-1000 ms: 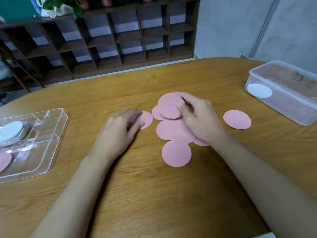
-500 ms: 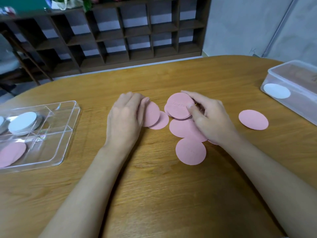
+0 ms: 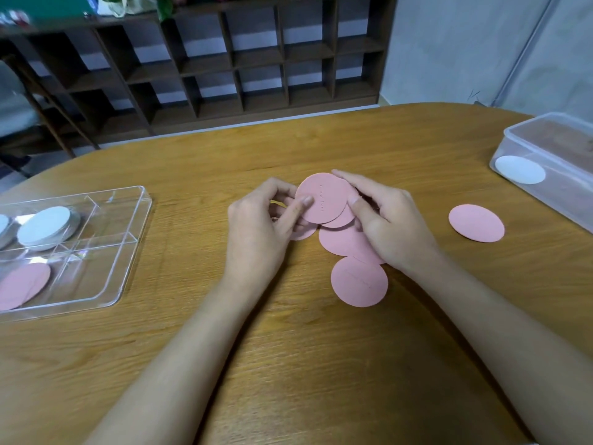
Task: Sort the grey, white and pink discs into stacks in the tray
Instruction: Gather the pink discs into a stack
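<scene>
Clear plastic divided tray [image 3: 136, 242], left on the wooden desk [image 3: 288, 364]: holds white disc stack [image 3: 45, 228] and pink disc [image 3: 22, 284]. Left hand [image 3: 260, 232]: fingers curled, thumb pinching the small stack of round pink discs [image 3: 322, 197] at desk centre. Right hand [image 3: 391, 226]: pinches the same stack's opposite edge. Loose pink discs [image 3: 359, 281] lie beneath.

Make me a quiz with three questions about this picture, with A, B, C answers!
1. Where on the table is the divided tray? A) its left side B) its right side C) the middle
2. What colour are the discs held by the left hand and right hand? A) grey B) pink C) white
3. How is the lone disc beside the right hand? A) standing on edge B) stacked in the tray C) lying flat

Answers: 1 A, it sits at the left edge. 2 B, both hands pinch pink ones. 3 C, it lies flat on the wood, alone.
</scene>
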